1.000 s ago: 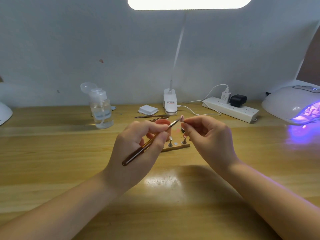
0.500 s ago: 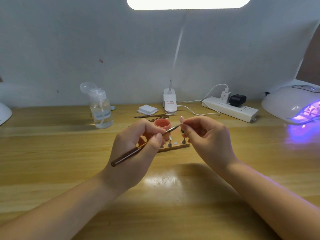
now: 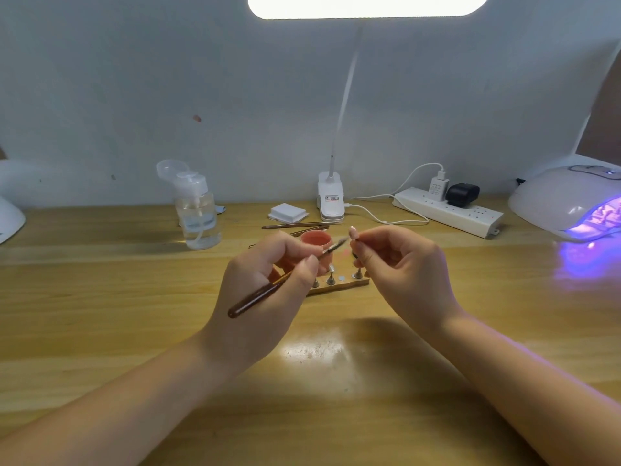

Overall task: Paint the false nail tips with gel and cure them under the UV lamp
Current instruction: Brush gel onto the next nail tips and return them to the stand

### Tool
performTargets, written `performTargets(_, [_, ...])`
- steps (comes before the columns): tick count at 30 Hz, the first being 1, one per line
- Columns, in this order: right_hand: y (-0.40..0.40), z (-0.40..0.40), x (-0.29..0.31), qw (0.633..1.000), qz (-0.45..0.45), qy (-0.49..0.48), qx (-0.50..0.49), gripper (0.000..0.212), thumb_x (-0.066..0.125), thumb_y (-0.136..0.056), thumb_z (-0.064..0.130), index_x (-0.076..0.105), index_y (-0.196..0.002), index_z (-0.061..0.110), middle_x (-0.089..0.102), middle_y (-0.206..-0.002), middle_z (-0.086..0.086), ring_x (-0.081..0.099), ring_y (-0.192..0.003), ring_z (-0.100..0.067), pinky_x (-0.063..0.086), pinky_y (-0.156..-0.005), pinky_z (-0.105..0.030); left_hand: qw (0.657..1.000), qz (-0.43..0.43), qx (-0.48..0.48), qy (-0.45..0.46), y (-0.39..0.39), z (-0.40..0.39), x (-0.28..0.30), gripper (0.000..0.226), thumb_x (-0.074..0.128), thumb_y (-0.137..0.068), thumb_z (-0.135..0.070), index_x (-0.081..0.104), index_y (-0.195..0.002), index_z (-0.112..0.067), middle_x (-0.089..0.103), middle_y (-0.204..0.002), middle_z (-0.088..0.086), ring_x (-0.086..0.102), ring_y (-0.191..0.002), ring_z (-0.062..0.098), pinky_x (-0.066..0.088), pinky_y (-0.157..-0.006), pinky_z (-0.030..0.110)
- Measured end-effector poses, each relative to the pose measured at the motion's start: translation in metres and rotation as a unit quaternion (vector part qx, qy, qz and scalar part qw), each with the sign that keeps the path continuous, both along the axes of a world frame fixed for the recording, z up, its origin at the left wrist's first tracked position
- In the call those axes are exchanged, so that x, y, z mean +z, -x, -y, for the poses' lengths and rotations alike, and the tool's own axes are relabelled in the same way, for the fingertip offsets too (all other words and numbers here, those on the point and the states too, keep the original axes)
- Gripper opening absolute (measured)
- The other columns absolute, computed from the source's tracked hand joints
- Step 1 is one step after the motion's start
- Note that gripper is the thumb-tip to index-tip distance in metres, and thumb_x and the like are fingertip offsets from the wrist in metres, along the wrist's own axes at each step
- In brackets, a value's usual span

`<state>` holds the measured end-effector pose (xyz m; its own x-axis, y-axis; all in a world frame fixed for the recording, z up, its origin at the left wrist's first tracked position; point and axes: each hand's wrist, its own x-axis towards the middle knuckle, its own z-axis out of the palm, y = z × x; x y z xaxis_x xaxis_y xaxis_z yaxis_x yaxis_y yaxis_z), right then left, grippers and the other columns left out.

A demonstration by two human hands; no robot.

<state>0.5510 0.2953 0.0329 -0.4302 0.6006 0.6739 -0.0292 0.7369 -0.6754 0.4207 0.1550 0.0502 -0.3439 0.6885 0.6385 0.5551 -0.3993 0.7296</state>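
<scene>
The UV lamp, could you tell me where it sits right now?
In the head view the UV lamp sits at the table's far right edge, glowing purple, just right of the power strip.

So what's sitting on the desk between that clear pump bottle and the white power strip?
Head view: white pad stack, lamp clip base, spare brushes.

Holding a brown-handled gel brush (image 3: 285, 279) in the left hand (image 3: 265, 290), bristles nearly touching a pale pink nail tip (image 3: 352, 232) pinched upright on its stand by the right hand (image 3: 400, 267). Hovering above a wooden holder strip (image 3: 339, 285) carrying small metal pegs, beside an orange-pink gel pot (image 3: 315, 239). Glowing violet at far right: UV lamp (image 3: 571, 203). Standing at left: clear pump bottle (image 3: 196, 213).
</scene>
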Motion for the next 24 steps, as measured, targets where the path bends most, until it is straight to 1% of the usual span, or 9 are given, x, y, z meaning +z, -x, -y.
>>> performTargets(2, [-0.0006,-0.0006,0.0002,1.000,0.000,0.004,0.000,0.009,0.070,-0.086,0.007,0.073,-0.095,0.008,0.071,-0.077,-0.003,0.069,-0.070,-0.021,0.056,-0.065,-0.045,1.000,0.001,-0.006,-0.003,0.0007,0.0012,-0.0003,0.014,0.059,-0.082,-0.028,0.068,-0.084,-0.017,0.072,-0.076,-0.006,0.068,-0.075,0.012,0.052,-0.064,0.023])
performTargets(5, [-0.0003,-0.0002,0.0006,1.000,0.001,0.006,-0.001,0.011,0.070,-0.086,0.006,0.073,-0.096,0.008,0.072,-0.078,-0.002,0.069,-0.071,-0.020,0.057,-0.066,-0.044,0.999,0.008,0.004,-0.033,-0.0009,0.0009,0.0018,0.008,0.062,-0.091,-0.018,0.069,-0.087,-0.019,0.072,-0.076,-0.011,0.066,-0.071,0.002,0.046,-0.063,0.009])
performTargets(7, [-0.0001,0.0003,0.0005,1.000,0.000,0.002,-0.003,0.012,0.071,-0.085,0.005,0.074,-0.095,0.010,0.072,-0.078,-0.001,0.069,-0.071,-0.019,0.057,-0.067,-0.043,0.999,0.007,0.004,-0.033,-0.0029,0.0003,0.0035,0.009,0.062,-0.093,-0.018,0.070,-0.091,-0.019,0.073,-0.079,-0.011,0.065,-0.070,-0.002,0.045,-0.061,0.005])
performTargets(10, [-0.0008,0.0005,0.0001,1.000,0.007,-0.003,-0.003,0.012,0.071,-0.085,0.006,0.073,-0.096,0.009,0.072,-0.078,-0.001,0.069,-0.071,-0.018,0.057,-0.066,-0.042,1.000,-0.012,-0.004,-0.021,-0.0014,0.0002,0.0026,0.006,0.066,-0.090,-0.015,0.071,-0.088,-0.012,0.073,-0.075,-0.006,0.064,-0.064,0.000,0.043,-0.057,0.005])
performTargets(13, [-0.0007,0.0010,0.0003,1.000,0.005,-0.003,-0.002,0.010,0.071,-0.086,0.008,0.074,-0.096,0.008,0.072,-0.077,-0.002,0.069,-0.069,-0.019,0.057,-0.065,-0.043,0.999,-0.002,-0.006,-0.035,0.0012,0.0021,0.0037,0.012,0.061,-0.085,-0.022,0.069,-0.083,-0.014,0.070,-0.070,-0.007,0.064,-0.062,0.003,0.045,-0.057,0.008])
performTargets(16, [-0.0005,0.0000,0.0011,1.000,0.001,0.007,-0.008,0.010,0.071,-0.086,0.006,0.074,-0.095,0.008,0.072,-0.078,-0.002,0.069,-0.071,-0.018,0.057,-0.067,-0.042,0.999,0.021,0.004,-0.049,0.0002,0.0008,0.0039,0.005,0.065,-0.092,-0.020,0.069,-0.093,-0.019,0.071,-0.072,-0.009,0.064,-0.059,0.004,0.048,-0.054,0.012])
performTargets(19, [-0.0016,-0.0010,0.0018,1.000,0.005,0.007,-0.009,0.010,0.070,-0.086,0.006,0.073,-0.096,0.007,0.072,-0.079,-0.004,0.069,-0.071,-0.020,0.057,-0.067,-0.043,0.998,0.016,-0.018,-0.053,-0.0006,-0.0001,0.0038,0.013,0.066,-0.089,-0.018,0.069,-0.101,-0.021,0.074,-0.084,-0.008,0.070,-0.070,0.010,0.054,-0.060,0.018])
performTargets(22, [-0.0025,-0.0004,0.0026,1.000,0.006,0.006,-0.011,0.010,0.070,-0.086,0.006,0.073,-0.096,0.007,0.072,-0.079,-0.005,0.069,-0.071,-0.021,0.057,-0.067,-0.043,0.997,-0.060,-0.017,-0.046,0.0000,-0.0007,0.0043,0.007,0.065,-0.088,-0.021,0.071,-0.093,-0.020,0.069,-0.085,-0.013,0.069,-0.080,0.014,0.052,-0.069,0.021])
performTargets(24, [-0.0027,0.0001,0.0030,1.000,0.007,0.003,-0.012,0.011,0.070,-0.086,0.006,0.073,-0.096,0.008,0.072,-0.079,-0.005,0.069,-0.071,-0.020,0.057,-0.067,-0.042,0.997,-0.074,-0.009,-0.038,0.0008,-0.0007,0.0035,0.009,0.063,-0.088,-0.022,0.071,-0.092,-0.020,0.067,-0.085,-0.013,0.068,-0.083,0.016,0.052,-0.071,0.023])
